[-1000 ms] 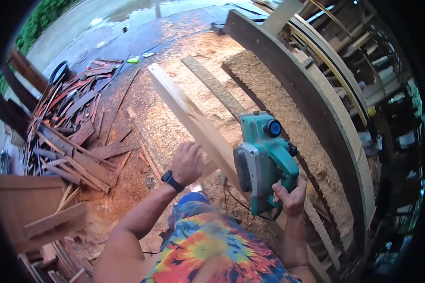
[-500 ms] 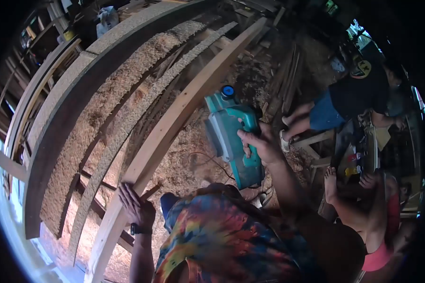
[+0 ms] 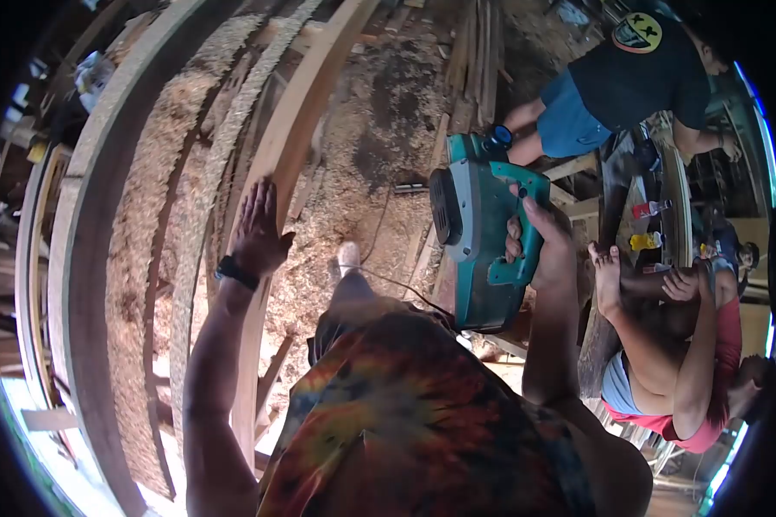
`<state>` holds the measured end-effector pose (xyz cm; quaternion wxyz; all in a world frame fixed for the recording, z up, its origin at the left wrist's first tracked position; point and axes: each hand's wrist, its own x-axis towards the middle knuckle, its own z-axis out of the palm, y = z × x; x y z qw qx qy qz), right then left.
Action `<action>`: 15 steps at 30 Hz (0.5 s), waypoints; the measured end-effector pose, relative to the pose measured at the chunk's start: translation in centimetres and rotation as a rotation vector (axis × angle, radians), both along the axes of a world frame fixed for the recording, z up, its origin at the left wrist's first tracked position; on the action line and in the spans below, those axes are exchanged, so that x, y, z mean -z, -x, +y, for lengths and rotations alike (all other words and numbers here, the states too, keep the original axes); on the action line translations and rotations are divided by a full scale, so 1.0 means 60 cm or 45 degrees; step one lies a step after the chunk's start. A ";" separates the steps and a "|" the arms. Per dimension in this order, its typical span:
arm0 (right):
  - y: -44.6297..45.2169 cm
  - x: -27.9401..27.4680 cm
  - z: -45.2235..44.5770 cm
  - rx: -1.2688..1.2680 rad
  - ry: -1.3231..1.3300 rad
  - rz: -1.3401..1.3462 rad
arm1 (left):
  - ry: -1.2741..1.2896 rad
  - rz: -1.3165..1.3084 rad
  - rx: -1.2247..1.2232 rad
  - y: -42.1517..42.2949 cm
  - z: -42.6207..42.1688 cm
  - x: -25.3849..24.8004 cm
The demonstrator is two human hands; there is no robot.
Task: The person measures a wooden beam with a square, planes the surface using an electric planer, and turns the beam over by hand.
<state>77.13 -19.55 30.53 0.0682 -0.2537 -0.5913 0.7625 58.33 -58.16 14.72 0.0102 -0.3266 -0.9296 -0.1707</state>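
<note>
My right hand [image 3: 535, 226] is wrapped round the handle of a teal power planer [image 3: 483, 228], which hangs in the air to the right of a long pale wooden beam [image 3: 295, 112]. The planer's blue knob points away from me, and a cord trails from it to the floor. My left hand [image 3: 259, 233], with a dark watch at the wrist, lies on the beam with its fingers stretched out.
Shavings-covered boards [image 3: 134, 258] run along the left. A person in a black shirt [image 3: 638, 73] stands at the upper right; another in red [image 3: 716, 379] sits at the right near bottles [image 3: 645, 241]. Planks [image 3: 476, 60] and shavings lie on the floor ahead.
The view has swung round, from the scrap pile and wet ground to the workshop interior and the people. My left hand has gone from above the beam's side onto it; the planer is farther right of it.
</note>
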 end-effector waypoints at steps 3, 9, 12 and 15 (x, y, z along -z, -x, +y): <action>0.049 -0.004 0.014 0.148 0.041 -0.060 | 0.005 -0.003 0.116 0.111 0.043 0.029; 0.151 0.012 0.079 0.416 -0.013 -0.180 | -0.015 -0.096 0.227 0.286 0.149 0.023; 0.204 0.007 0.107 0.441 -0.028 -0.125 | 0.027 -0.072 0.257 0.359 0.201 0.014; 0.256 -0.004 0.121 0.528 -0.021 -0.142 | -0.019 -0.032 0.306 0.432 0.253 0.026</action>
